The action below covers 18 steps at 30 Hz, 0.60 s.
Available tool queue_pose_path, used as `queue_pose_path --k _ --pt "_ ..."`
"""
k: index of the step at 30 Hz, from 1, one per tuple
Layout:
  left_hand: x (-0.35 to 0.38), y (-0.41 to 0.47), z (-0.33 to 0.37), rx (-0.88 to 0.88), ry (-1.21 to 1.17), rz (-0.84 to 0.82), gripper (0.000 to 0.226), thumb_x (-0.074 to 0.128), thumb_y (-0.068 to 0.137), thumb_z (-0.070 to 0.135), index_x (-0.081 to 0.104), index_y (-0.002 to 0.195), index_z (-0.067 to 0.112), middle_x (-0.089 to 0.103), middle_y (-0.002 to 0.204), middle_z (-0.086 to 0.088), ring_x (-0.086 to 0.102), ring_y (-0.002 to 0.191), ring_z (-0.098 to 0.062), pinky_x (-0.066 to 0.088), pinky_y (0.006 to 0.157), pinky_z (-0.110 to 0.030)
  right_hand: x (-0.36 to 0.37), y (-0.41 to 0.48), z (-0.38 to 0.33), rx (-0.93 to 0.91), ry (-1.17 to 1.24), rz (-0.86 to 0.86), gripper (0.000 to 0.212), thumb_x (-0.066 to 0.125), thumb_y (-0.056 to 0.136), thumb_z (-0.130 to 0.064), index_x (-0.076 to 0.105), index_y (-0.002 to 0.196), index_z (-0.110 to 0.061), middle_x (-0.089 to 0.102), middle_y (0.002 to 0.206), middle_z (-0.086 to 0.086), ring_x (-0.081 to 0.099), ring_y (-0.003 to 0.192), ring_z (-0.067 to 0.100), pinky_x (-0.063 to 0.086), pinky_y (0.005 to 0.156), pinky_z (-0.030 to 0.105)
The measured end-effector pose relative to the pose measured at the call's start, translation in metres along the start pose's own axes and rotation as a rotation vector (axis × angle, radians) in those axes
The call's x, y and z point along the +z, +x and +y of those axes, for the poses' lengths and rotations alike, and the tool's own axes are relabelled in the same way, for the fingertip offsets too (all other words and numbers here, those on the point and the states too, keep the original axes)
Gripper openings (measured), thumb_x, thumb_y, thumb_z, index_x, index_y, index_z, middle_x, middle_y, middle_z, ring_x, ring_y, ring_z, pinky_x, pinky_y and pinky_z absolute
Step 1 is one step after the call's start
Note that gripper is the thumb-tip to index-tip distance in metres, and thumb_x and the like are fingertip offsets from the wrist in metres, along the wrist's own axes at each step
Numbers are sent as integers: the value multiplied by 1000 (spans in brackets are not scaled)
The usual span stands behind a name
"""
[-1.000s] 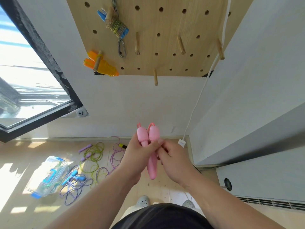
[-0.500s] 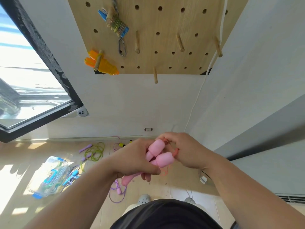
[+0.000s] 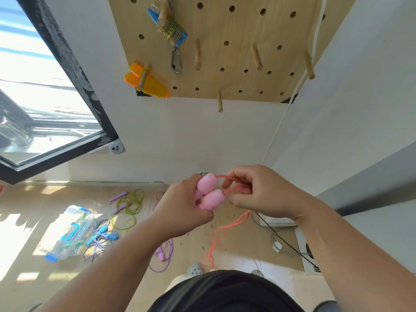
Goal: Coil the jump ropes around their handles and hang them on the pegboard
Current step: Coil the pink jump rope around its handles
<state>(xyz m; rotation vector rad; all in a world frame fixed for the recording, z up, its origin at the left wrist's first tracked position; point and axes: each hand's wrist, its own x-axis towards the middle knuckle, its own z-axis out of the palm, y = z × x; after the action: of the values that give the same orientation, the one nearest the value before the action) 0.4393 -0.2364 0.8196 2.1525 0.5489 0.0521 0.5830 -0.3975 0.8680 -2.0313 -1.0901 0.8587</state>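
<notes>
My left hand point(image 3: 183, 210) grips two pink jump-rope handles point(image 3: 210, 192) side by side, their fat ends pointing right. My right hand point(image 3: 258, 190) pinches the pink rope point(image 3: 233, 177) where it leaves the handles. The rest of that rope hangs down in loose loops point(image 3: 216, 239) toward the floor. Above, the wooden pegboard point(image 3: 225, 30) carries a coiled orange rope point(image 3: 146, 81) and a coiled blue-handled rope point(image 3: 172, 28) on pegs. Several bare pegs stick out, one point(image 3: 220, 101) at the bottom edge.
On the floor lie a green rope with purple handles point(image 3: 130, 202), a blue-handled rope point(image 3: 101, 236), a purple rope point(image 3: 163, 255) and a clear plastic box point(image 3: 67, 233). A window point(image 3: 33, 86) is at left. A white cable point(image 3: 281, 122) runs down the wall corner.
The handles went from upright to lying sideways, fat ends right. My right hand moved from under the handles to the rope ends and drew the rope out, so loops now hang below.
</notes>
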Motion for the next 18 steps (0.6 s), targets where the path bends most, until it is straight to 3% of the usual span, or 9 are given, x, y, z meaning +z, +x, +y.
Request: queue_pose_path --k 1,2,5,9,12,16,18 --pt "-1 0 0 18 -24 -14 24 68 70 33 52 86 25 45 65 14 40 55 -6 30 51 -19 1 0 0 -1 81 -3 3 69 94 -23 70 92 -22 47 62 -12 43 59 7 40 59 21" --pt "-2 0 2 32 -58 -23 22 69 73 27 50 84 28 45 62 17 40 54 -4 31 49 -16 2 1 0 1 149 11 15 61 100 -27 70 92 -19 48 64 -9 45 60 9 44 62 25" --pt "2 1 2 6 -240 -26 23 68 77 8 49 80 20 40 54 19 34 49 -4 31 48 -14 13 6 0 22 240 64 38 42 104 -39 67 88 -16 49 61 -3 49 60 14 53 74 50" --pt "-2 9 1 -161 -895 74 17 58 61 0 47 72 7 38 49 -6 32 44 -18 23 50 -37 33 7 6 69 197 89 37 38 103 -44 60 79 -25 48 56 -9 48 57 15 52 77 63" --pt "-11 16 -1 -194 -1210 122 26 73 70 12 47 73 13 35 52 -4 32 43 -16 25 49 -29 50 4 1 81 146 40 37 38 105 -47 60 82 -29 44 57 -11 44 56 13 55 71 54" --pt "-3 18 3 -218 -1298 172 31 73 77 27 47 77 11 40 55 -3 39 44 -16 36 44 -26 67 5 -14 17 85 42 33 40 108 -34 54 78 -31 51 61 -22 45 59 1 40 61 25" --pt "3 17 6 -168 -1307 204 30 69 83 29 44 84 11 46 59 -1 44 50 -15 39 54 -29 74 5 -22 -2 51 31 31 39 108 -29 52 80 -33 53 66 -30 49 66 -3 37 63 13"
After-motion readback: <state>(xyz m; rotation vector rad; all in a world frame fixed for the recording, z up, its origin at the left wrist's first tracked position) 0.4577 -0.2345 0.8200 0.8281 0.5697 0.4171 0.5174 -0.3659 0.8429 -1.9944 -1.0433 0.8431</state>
